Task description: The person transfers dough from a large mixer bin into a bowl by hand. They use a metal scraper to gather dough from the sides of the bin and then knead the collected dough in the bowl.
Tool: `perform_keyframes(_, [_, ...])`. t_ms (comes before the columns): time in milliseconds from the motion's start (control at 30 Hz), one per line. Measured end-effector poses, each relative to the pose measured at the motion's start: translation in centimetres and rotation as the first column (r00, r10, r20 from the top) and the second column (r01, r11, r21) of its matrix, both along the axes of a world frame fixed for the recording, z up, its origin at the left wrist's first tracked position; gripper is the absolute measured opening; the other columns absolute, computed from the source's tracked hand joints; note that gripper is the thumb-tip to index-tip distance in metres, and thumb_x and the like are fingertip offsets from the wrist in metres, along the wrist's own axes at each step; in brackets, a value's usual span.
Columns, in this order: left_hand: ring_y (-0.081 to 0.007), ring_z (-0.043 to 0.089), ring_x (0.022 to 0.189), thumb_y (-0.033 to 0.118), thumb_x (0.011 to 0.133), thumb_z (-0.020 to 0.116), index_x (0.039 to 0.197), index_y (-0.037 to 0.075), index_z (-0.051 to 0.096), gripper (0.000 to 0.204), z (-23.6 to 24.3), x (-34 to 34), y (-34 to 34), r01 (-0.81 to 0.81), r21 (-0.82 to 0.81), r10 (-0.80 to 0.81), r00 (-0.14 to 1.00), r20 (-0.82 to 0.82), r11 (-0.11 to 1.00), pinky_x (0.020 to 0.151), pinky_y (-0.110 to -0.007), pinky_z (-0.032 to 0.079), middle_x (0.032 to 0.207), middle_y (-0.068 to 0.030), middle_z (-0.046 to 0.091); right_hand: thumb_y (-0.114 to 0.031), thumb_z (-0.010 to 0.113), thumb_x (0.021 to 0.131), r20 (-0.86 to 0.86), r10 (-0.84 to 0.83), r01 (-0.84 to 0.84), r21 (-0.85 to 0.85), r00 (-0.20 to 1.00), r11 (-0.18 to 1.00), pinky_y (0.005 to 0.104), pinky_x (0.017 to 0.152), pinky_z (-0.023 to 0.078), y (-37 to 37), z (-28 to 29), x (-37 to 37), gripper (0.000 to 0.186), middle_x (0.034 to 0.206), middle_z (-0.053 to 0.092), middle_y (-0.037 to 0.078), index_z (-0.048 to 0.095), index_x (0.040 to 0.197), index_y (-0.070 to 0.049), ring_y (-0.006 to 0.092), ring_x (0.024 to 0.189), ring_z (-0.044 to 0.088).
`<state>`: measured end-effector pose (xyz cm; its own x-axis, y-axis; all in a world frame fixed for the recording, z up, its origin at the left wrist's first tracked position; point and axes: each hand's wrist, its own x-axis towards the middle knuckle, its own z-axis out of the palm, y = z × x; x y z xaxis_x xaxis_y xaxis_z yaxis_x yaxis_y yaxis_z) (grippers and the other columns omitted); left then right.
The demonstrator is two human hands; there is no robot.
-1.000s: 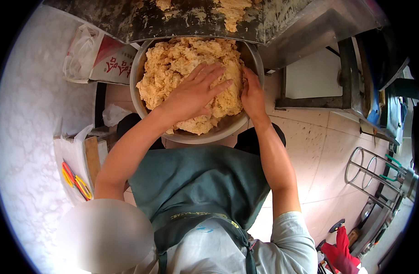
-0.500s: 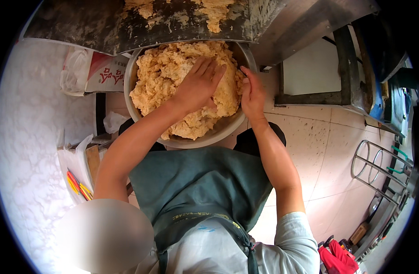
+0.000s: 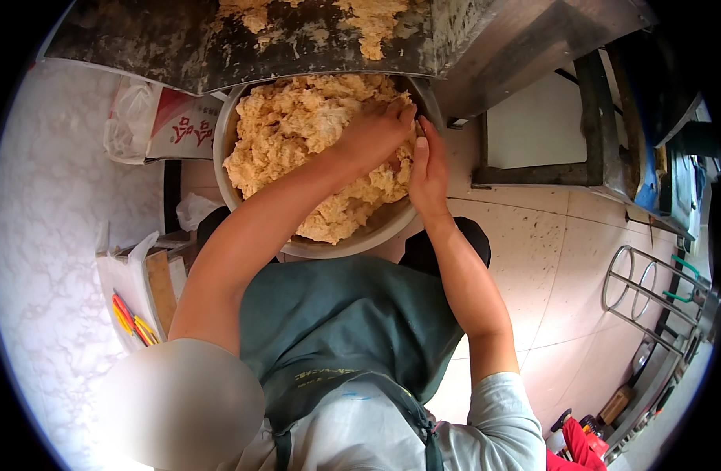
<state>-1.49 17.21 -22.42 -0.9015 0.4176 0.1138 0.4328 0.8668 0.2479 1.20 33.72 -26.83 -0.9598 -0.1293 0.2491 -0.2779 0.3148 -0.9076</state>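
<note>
A wide metal bowl (image 3: 224, 177) holds a large heap of crumbly yellow dough (image 3: 286, 129). My left hand (image 3: 380, 133) reaches across the heap to its right side, fingers bent down into the dough close to the bowl's right wall; the fingertips are partly hidden. Beside it, my right hand (image 3: 429, 177) is at the bowl's right rim, palm turned inward and fingers stretched out along the edge. The two hands are nearly touching at the fingertips.
A dark metal machine surface (image 3: 313, 47) smeared with dough overhangs the bowl's far edge. Left stand a printed carton (image 3: 184, 125) and a box with coloured pens (image 3: 133, 320). A framed stand (image 3: 537, 169) is on the right, with a metal rack (image 3: 651, 290) nearer me.
My left hand has moved right across the dough, from the middle to the bowl's right side, and its fingers have bent. My right hand has shifted slightly left.
</note>
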Motion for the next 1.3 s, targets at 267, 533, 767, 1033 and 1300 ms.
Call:
perform_keyframes(267, [-0.0403,0.067,0.109,0.008,0.080,0.078,0.119,-0.003,0.058,0.045,-0.2,-4.7,2.0,-0.016,0.049,0.007,0.984,0.179,0.999,0.091,-0.048,0.057,0.110,-0.0184,0.070,-0.030,0.039,0.113,-0.002,-0.094,0.094,0.071,0.996,0.993,0.0425,0.111,0.042,-1.4,-0.8,-1.9,0.051,0.149,0.048,0.027,0.040,0.152,0.004,0.0417,0.135,0.051])
perform_keyframes(533, [-0.0400,0.054,0.131,0.016,0.088,0.075,0.141,0.005,0.054,0.058,2.3,0.6,-2.8,0.030,0.194,-0.008,0.993,-0.116,0.981,0.111,-0.051,0.044,0.139,-0.0196,0.059,-0.026,0.042,0.112,-0.050,-0.063,0.067,0.069,0.997,0.995,0.0448,0.110,0.042,-0.9,-1.9,-2.4,0.049,0.143,0.051,0.028,0.041,0.151,0.003,0.0437,0.131,0.052])
perform_keyframes(767, [-0.0380,0.038,0.147,0.043,0.084,0.082,0.155,0.010,0.043,0.087,1.3,6.1,-7.3,-0.194,0.023,0.194,0.980,-0.033,0.981,0.122,-0.052,0.031,0.152,-0.0192,0.047,-0.028,0.057,0.104,-0.204,0.014,0.030,0.208,0.979,0.978,0.0528,0.115,0.036,-1.2,1.6,-1.0,0.056,0.150,0.046,0.024,0.045,0.151,-0.002,0.0440,0.140,0.043])
perform_keyframes(1033, [-0.0375,0.045,0.140,0.028,0.078,0.082,0.150,0.012,0.048,0.081,1.3,8.2,-7.4,-0.151,0.037,0.150,0.988,0.030,0.988,0.116,-0.051,0.040,0.147,-0.0156,0.052,-0.026,0.075,0.087,-0.379,0.279,-0.025,0.554,0.882,0.832,0.0597,0.117,0.033,-1.8,2.1,0.6,0.060,0.145,0.052,0.015,0.056,0.142,-0.011,0.0390,0.140,0.044])
perform_keyframes(1300, [-0.0359,0.043,0.143,0.020,0.085,0.075,0.148,0.013,0.050,0.068,1.0,11.3,-6.7,-0.146,0.023,0.147,0.988,-0.053,0.989,0.118,-0.054,0.039,0.149,-0.0136,0.049,-0.027,0.075,0.093,-0.340,0.260,-0.060,0.502,0.904,0.863,0.0523,0.118,0.034,-0.4,1.5,-0.2,0.053,0.144,0.055,0.012,0.059,0.141,-0.010,0.0363,0.140,0.044])
